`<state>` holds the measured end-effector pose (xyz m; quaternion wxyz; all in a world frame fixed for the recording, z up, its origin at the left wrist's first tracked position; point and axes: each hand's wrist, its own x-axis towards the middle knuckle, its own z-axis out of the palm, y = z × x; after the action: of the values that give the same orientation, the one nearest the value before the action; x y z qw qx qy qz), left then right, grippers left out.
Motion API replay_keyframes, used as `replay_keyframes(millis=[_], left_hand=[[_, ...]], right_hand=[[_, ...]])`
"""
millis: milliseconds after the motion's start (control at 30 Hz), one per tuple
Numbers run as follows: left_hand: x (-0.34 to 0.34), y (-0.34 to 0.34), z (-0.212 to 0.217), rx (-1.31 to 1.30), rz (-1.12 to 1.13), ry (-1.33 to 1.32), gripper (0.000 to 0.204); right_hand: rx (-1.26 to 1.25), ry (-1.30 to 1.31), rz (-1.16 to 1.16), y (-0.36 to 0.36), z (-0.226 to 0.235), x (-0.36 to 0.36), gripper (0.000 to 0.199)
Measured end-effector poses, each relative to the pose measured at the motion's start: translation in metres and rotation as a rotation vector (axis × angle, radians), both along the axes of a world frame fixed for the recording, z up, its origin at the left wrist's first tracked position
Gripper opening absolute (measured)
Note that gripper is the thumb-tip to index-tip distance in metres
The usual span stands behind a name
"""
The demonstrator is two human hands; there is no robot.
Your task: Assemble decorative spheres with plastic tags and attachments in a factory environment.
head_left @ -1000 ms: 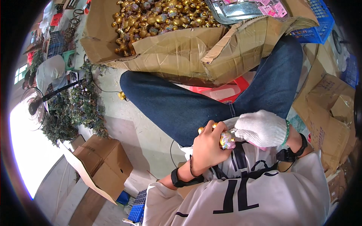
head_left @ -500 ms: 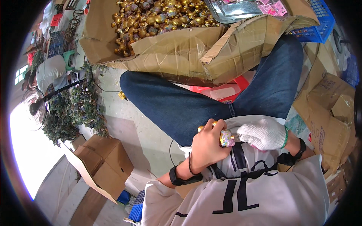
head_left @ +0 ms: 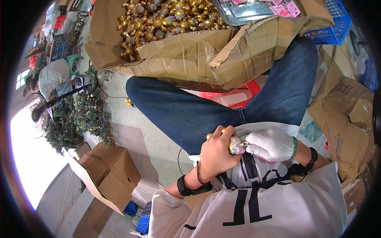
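My left hand (head_left: 218,154), bare, is wrapped round a gold ornament (head_left: 237,146) above my lap. Pastel glitter covers the ornament's showing end; more gold rounded parts poke out between my fingers at the top. On my right hand (head_left: 274,145) is a white knitted glove with a green cuff. Its fingertips are closed in a pinch at a small metallic cap (head_left: 245,144) on the glittered end. Part of the cap is hidden by the glove. Ahead of my knees, a large open cardboard box (head_left: 178,55) holds a heap of similar gold ornaments (head_left: 166,23).
A metal tray (head_left: 248,14) with pink cards (head_left: 286,10) rests on the box. Blue crates (head_left: 335,22) and cardboard (head_left: 343,123) stand at the right. Left are a closed carton (head_left: 113,168), a fan (head_left: 37,113), greenery (head_left: 75,123) and another person (head_left: 53,75).
My right hand has shifted slightly left, bringing its fingertips against the ornament's metallic cap. My left hand keeps its hold and has moved very little.
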<state>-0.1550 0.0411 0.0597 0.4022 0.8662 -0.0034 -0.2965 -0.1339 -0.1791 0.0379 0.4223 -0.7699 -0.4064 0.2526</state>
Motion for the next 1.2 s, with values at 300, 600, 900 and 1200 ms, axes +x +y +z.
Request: replay_keyframes(millis=[300,600,900,1200], left_hand=[[0.007,-0.003,-0.004,0.027,-0.032,0.024,0.037],[0.017,-0.006,-0.005,0.065,-0.093,0.076,0.038],[0.019,-0.008,-0.008,0.106,-0.142,0.120,0.038],[0.021,-0.007,-0.014,0.119,-0.224,0.109,0.040]], right_hand=[[-0.039,0.113,0.024,0.001,-0.001,0.006,0.028],[-0.124,0.222,-0.170,0.004,-0.006,-0.005,0.038],[-0.124,0.096,-0.247,0.003,-0.013,-0.008,0.034],[-0.241,0.150,-0.043,0.006,0.000,0.016,0.032]])
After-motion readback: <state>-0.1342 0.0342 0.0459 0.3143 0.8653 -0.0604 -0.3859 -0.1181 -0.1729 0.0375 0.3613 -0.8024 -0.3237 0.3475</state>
